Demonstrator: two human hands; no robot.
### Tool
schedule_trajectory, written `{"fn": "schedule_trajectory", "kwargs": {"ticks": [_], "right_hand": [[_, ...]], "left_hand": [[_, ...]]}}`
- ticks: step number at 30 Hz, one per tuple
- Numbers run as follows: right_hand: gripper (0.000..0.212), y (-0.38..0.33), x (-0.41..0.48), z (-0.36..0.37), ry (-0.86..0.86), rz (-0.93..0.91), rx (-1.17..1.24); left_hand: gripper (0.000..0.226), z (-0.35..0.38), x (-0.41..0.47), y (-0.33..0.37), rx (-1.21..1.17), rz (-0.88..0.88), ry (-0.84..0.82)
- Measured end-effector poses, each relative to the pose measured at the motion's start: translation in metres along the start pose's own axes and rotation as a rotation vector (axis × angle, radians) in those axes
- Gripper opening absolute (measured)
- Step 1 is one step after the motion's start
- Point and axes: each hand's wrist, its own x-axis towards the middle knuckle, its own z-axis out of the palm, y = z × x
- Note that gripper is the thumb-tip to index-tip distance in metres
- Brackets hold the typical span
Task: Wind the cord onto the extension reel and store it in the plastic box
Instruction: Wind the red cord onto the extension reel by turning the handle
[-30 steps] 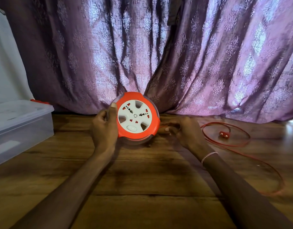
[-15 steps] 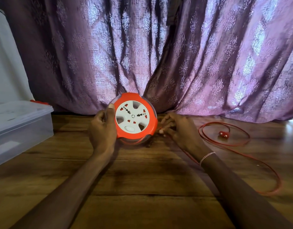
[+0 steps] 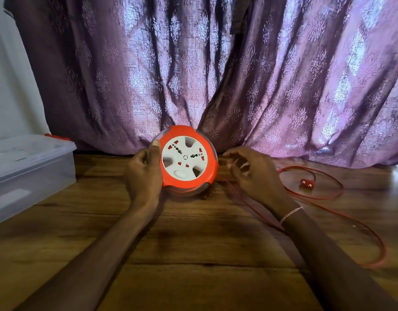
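Orange and white, the extension reel (image 3: 186, 160) stands on its edge on the wooden floor (image 3: 193, 243), in front of the purple curtain (image 3: 216, 75). The left hand (image 3: 142, 176) grips its left rim, with the thumb (image 3: 155, 151) laid on the orange ring and the other fingers curled behind.

The right hand (image 3: 254, 176) hangs just beside the right side of the reel. Its fingers are bent and spread and a bit blurry. The red cord (image 3: 371, 232) runs under that hand, but I cannot tell if the fingers pinch it.

I think the winding step is in hand, and it looks far from done. A lot of cord lies loose on the floor to the right, in a big loop, and the red plug (image 3: 305, 183) sits inside a smaller loop near the curtain.

Next, the right hand needs to take the cord close to the reel and feed it around, while the left hand keeps the reel steady or turns it. The loops could tangle, so slow pulls are best.

The reel is round, so it has no long side. Its socket face points toward the person and tips up a little. The cord leaves from the bottom right and runs out to the right.

The plastic box (image 3: 32, 167) waits well apart on the left, and its lid looks on.
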Motion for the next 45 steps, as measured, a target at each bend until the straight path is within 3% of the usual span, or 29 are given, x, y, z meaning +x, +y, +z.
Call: {"fn": "schedule_trajectory", "kwargs": {"ticks": [3,6,10,16,20,24,30,34,39,42,45], "right_hand": [[0.032,-0.017,-0.002,-0.003,0.111,-0.141,-0.083],[0.046,-0.034,-0.003,0.004,0.029,-0.308,-0.292],[0.049,-0.041,-0.003,0.011,-0.058,-0.523,-0.576],[0.05,-0.04,-0.003,0.005,-0.06,-0.63,-0.7],[0.047,-0.04,-0.003,0.004,-0.025,-0.659,-0.734],[0.045,-0.039,-0.004,0.007,0.013,-0.672,-0.688],[0.05,-0.04,-0.008,0.017,0.075,-0.479,-0.549],[0.064,-0.059,-0.012,0.036,0.075,-0.046,-0.333],[0.053,-0.063,-0.015,0.056,0.124,0.361,0.11],[0.038,-0.058,-0.015,0.056,0.091,0.362,0.16],[0.033,-0.053,-0.011,0.042,0.046,0.173,0.07]], "left_hand": [[0.065,0.001,-0.004,0.005,0.062,0.065,0.003],[0.063,0.001,-0.012,0.007,0.116,0.174,-0.019],[0.065,0.001,-0.019,0.008,0.183,0.299,-0.053],[0.051,0.0,-0.022,0.008,0.191,0.345,-0.067],[0.068,0.0,-0.023,0.009,0.194,0.347,-0.065],[0.065,0.001,-0.022,0.007,0.202,0.372,-0.067],[0.062,0.001,-0.027,0.012,0.232,0.435,-0.033],[0.053,0.001,-0.034,0.018,0.285,0.487,0.006],[0.047,0.001,-0.035,0.017,0.386,0.53,0.0],[0.047,0.001,-0.03,0.013,0.399,0.471,0.027],[0.053,0.001,-0.024,0.012,0.299,0.378,0.055]]}}
